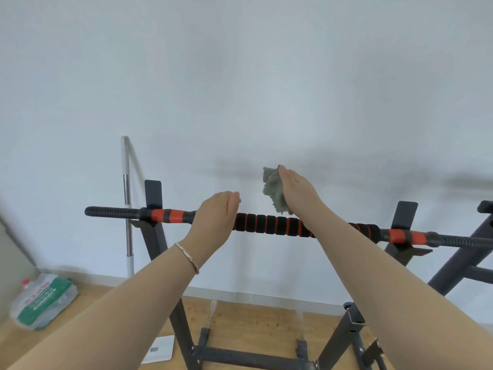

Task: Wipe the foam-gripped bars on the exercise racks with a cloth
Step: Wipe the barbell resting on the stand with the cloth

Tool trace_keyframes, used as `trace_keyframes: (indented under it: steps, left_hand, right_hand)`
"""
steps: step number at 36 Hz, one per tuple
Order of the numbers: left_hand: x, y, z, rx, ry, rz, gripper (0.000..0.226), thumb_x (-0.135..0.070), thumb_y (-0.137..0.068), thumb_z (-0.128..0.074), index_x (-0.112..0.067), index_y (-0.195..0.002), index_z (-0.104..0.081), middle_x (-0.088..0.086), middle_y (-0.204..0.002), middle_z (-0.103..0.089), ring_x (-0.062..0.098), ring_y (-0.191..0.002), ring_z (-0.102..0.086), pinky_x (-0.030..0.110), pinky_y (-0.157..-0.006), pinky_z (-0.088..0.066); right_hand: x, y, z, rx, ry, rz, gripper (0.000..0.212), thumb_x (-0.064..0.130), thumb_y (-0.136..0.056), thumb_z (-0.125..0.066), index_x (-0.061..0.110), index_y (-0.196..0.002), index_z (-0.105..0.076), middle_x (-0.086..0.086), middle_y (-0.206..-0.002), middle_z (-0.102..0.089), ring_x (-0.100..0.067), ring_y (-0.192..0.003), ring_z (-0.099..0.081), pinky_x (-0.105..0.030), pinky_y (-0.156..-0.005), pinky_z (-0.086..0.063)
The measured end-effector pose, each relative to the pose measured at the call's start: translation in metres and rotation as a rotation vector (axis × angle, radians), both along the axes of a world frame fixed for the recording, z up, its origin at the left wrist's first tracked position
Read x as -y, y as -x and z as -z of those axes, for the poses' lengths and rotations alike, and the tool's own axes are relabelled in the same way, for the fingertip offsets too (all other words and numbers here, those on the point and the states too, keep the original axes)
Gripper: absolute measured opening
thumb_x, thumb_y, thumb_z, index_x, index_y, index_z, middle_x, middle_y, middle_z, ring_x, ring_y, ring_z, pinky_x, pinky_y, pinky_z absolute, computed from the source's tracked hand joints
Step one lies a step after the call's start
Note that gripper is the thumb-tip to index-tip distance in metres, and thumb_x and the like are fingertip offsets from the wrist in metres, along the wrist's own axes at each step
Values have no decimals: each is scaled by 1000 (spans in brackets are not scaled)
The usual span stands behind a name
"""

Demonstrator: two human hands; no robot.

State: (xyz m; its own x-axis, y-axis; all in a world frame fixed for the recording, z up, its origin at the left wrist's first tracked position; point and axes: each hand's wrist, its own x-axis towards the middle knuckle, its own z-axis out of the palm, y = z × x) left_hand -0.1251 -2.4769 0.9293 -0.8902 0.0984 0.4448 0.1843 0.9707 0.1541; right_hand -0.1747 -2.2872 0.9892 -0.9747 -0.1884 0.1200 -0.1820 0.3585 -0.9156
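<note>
Across the rack [156,237] in front of me lies the bar [269,224]. It sits in two black brackets, with black and red foam grip on its middle part and bare threaded ends that stick out to the left and to the right.

My left hand [216,216] is over the bar, left of the middle. Its fingers are nearly straight, point to the far wall and close on nothing. Whether the palm really rests on the foam I cannot tell, because the hand covers that part.

My right hand [294,192] is a little higher and more to the right. It grips the grey cloth [273,189], which is bunched against the palm, and the fingers are hidden behind it. The lower tip of the cloth hangs just over the foam; touching or almost, I cannot say which.

I judge that the step in hand is the wiping of this bar, with the cloth just about to meet the foam. The next move, I think, calls for bringing the cloth down and wrapping it around the grip. Then I should draw it along toward the right bracket while the left hand keeps the bar from rolling. The grooves between the foam rings will need some pressure.
</note>
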Motion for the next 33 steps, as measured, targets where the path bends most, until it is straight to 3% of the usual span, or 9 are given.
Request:
trace_keyframes:
  steps: [2,4,8,12,16,19,23,26,33]
  left_hand:
    - [-6,-10,-6,17,-119,54,34,6,-73,-71,-1,-105,-62,10,-85,-65,27,-72,-60,39,-59,-54]
    - [-11,-22,-15,10,-290,37,12,-19,-96,-54,-11,-99,-62,2,-87,-65,19,-76,-58,33,-68,-50]
    - [-6,-35,-26,79,-607,35,21,-42,-98,-48,-27,-101,-62,-11,-90,-64,4,-83,-58,20,-66,-45]
    - [13,-43,-37,83,-779,21,17,-43,-96,-54,-28,-97,-62,-10,-91,-64,4,-84,-59,19,-66,-45]
    - [38,-53,-42,93,-821,0,20,-36,-93,-60,-17,-87,-64,-1,-86,-66,18,-81,-61,28,-66,-49]
    - [60,-60,-45,96,-893,-10,12,-32,-93,-63,-22,-86,-66,-6,-84,-68,13,-81,-65,25,-69,-52]
    - [91,-72,-51,81,-910,-19,10,-33,-93,-62,-27,-86,-66,-11,-82,-68,2,-73,-62,18,-62,-46]
    - [114,-79,-54,74,-933,-28,9,-31,-94,-61,-25,-88,-65,-11,-84,-68,-3,-72,-61,17,-63,-44]
    - [160,-90,-52,130,-1004,-73,8,-28,-97,-54,-24,-94,-60,-5,-94,-70,15,-90,-67,34,-79,-53]
  right_hand:
    - [9,-9,1,39,68,-5,44,47,-104,-32,20,-100,-67,3,-84,-74,-10,-75,-66,-27,-67,-45]
    - [18,-19,3,66,94,-7,42,51,-103,-34,25,-105,-67,5,-98,-73,-14,-87,-68,-31,-77,-51]
    - [36,-36,5,101,120,-38,40,54,-103,-34,30,-110,-66,5,-106,-71,-13,-99,-66,-27,-77,-48]
    - [60,-52,6,112,106,-54,36,55,-102,-36,28,-108,-59,0,-109,-69,-15,-101,-66,-32,-83,-53]
    - [86,-66,5,109,38,-109,54,67,-92,-32,19,-98,-58,-8,-98,-73,-14,-97,-69,-45,-84,-58]
    - [103,-75,3,136,66,-95,42,60,-99,-35,25,-106,-56,-7,-99,-71,-18,-81,-67,-37,-72,-53]
    - [118,-83,2,147,62,-101,36,57,-98,-41,27,-107,-58,-6,-95,-72,-18,-70,-61,-34,-65,-48]
    - [126,-88,2,175,115,-133,28,46,-98,-51,23,-112,-61,-8,-96,-73,-20,-68,-59,-35,-65,-46]
    - [144,-98,4,246,295,-230,30,13,-93,-69,13,-122,-61,-13,-109,-73,-24,-83,-68,-35,-77,-55]
